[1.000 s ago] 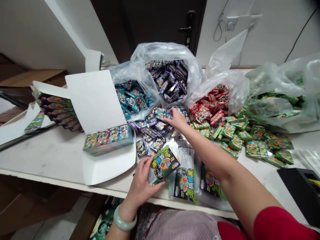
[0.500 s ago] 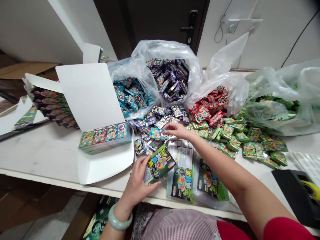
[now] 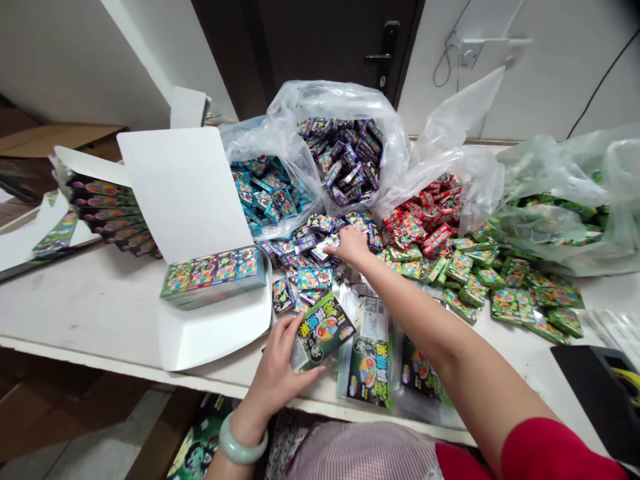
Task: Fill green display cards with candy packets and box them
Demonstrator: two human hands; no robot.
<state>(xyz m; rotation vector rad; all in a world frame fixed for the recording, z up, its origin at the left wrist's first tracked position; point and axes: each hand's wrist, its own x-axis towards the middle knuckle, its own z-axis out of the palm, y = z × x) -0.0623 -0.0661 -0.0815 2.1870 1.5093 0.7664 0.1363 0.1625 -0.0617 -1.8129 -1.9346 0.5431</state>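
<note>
My left hand (image 3: 280,360) grips a dark candy pouch (image 3: 323,333) with colourful print, thumb at its lower edge and fingers along its left side. Over the pile of small purple candy packets (image 3: 295,253) is my right hand (image 3: 351,244); its thumb points left and its other fingertips are hidden, so its grip is unclear. A blue candy packet (image 3: 315,278) rests on the near side of that pile, just above the held pouch. Flat on the table lie a second printed pouch (image 3: 371,367) and another pouch (image 3: 417,367), partly under my right forearm.
Clear bags hold blue packets (image 3: 273,193), purple packets (image 3: 345,160), red packets (image 3: 425,210) and green packets (image 3: 565,207). Loose green packets (image 3: 510,300) spread at right. An open white box (image 3: 215,333) with a row of packets stands left. A black object (image 3: 590,393) sits far right.
My right hand has moved from the blue packet up and slightly right onto the purple packets. The blue packet now lies uncovered on the pile. My left hand still holds the pouch.
</note>
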